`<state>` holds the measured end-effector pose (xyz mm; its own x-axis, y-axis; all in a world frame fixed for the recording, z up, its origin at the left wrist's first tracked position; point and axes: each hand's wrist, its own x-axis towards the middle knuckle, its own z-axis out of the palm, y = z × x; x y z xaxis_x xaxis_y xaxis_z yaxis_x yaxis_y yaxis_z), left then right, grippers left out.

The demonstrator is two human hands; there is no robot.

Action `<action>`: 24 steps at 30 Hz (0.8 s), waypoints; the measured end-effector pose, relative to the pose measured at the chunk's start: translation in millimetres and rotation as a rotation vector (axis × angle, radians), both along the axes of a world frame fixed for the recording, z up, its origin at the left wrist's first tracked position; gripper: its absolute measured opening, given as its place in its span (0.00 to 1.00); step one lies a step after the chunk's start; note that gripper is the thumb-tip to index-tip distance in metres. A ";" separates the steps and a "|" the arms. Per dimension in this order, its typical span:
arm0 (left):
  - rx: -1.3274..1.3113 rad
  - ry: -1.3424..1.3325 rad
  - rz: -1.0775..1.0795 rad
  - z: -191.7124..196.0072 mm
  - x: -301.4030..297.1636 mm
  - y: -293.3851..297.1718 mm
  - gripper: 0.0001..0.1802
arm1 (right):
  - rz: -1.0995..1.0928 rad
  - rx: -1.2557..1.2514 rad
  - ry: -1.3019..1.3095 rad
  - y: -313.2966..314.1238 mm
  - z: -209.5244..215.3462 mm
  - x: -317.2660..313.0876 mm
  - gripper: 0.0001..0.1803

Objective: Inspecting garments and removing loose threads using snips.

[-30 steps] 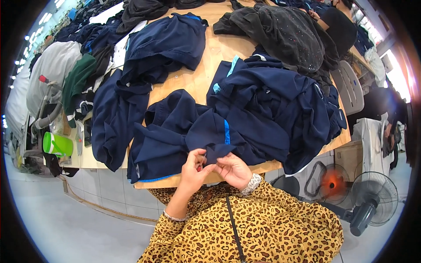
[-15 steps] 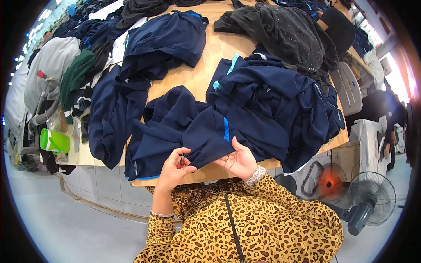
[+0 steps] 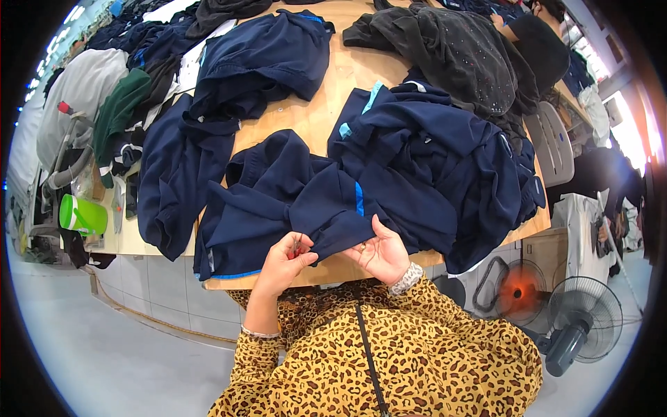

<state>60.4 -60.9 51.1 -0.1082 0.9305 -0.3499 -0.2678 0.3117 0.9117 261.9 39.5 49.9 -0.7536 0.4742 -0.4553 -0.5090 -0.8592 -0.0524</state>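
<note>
My left hand [image 3: 286,258] is closed around a small dark metal tool [image 3: 297,244], mostly hidden by the fingers, so its kind is unclear. Its thumb rests at the lower corner of a navy garment [image 3: 316,212] with a bright blue strip, which spreads over the table's front edge. Palm up, my right hand [image 3: 382,256] has its fingers reaching under the same garment's near edge. Its thumb is raised, well apart from the fingers, and the fingertips are covered by cloth.
More navy garments lie in heaps [image 3: 445,167] on the wooden table [image 3: 306,125], beside dark sparkly cloth [image 3: 465,59]. A green bucket [image 3: 83,214] is at left. Two fans stand at right, one a grey fan [image 3: 583,320]. Another person [image 3: 545,48] is at far right.
My left hand has shifted slightly right and up, its fingers drawn closer over the small tool. My right hand stays nearly in place at the garment's edge.
</note>
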 end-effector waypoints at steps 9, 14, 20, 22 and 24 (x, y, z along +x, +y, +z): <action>-0.019 -0.172 0.071 -5.3 6.9 3.4 0.07 | -0.077 0.410 -0.495 -17.1 -10.6 0.2 0.16; -0.011 -0.269 0.099 -7.6 9.5 4.3 0.07 | -0.400 1.689 -1.369 -41.2 -19.6 -4.9 0.30; -0.001 -0.371 0.085 -3.6 15.4 9.4 0.08 | -0.202 2.080 -1.188 -14.3 -14.0 -20.3 0.16; 0.067 0.040 0.126 -3.1 22.7 13.8 0.11 | -0.043 1.934 -1.005 -6.0 -9.1 -22.3 0.14; 0.144 0.397 0.086 -2.2 31.1 9.9 0.17 | -0.009 1.958 -1.019 -2.9 -4.3 -23.2 0.12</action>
